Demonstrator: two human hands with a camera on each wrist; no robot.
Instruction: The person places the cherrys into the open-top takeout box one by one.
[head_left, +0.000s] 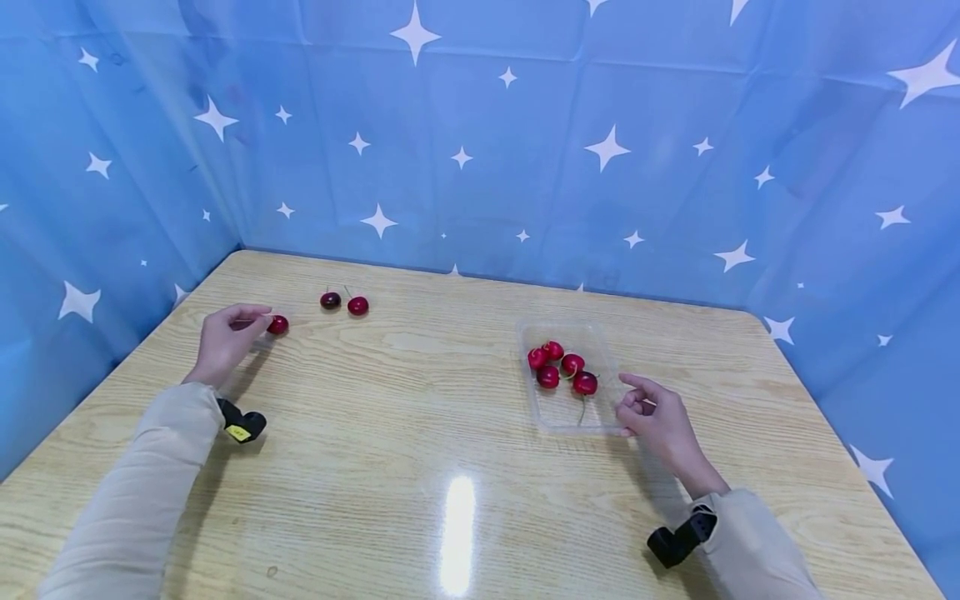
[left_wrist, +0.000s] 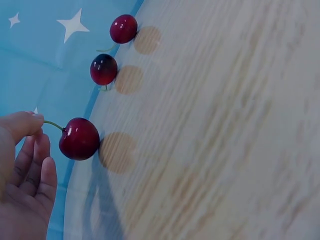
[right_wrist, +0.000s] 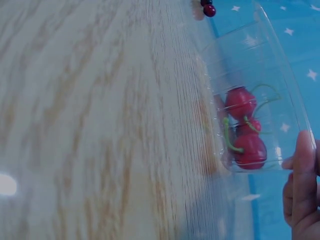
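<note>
The table (head_left: pixel 420 467) is pale yellow wood with fine brown grain and a white glare patch near its front edge. Behind and beside it hangs a blue cloth (head_left: pixel 525 150) dotted with white four-pointed stars. By the left edge, the cherry (head_left: pixel 278 325) at the left hand (head_left: pixel 225 340) is glossy red with a green stem. Toward the far left corner lie a dark, near-black cherry (head_left: pixel 331 300) and a red one (head_left: pixel 357 306). The tray (head_left: pixel 600 350) near the right edge is clear plastic, holding five red cherries (head_left: pixel 558 367) with green stems. Both sleeves (head_left: pixel 142 492) are beige; each wrist carries a black strap (head_left: pixel 242 423), the left with a yellow tag.
</note>
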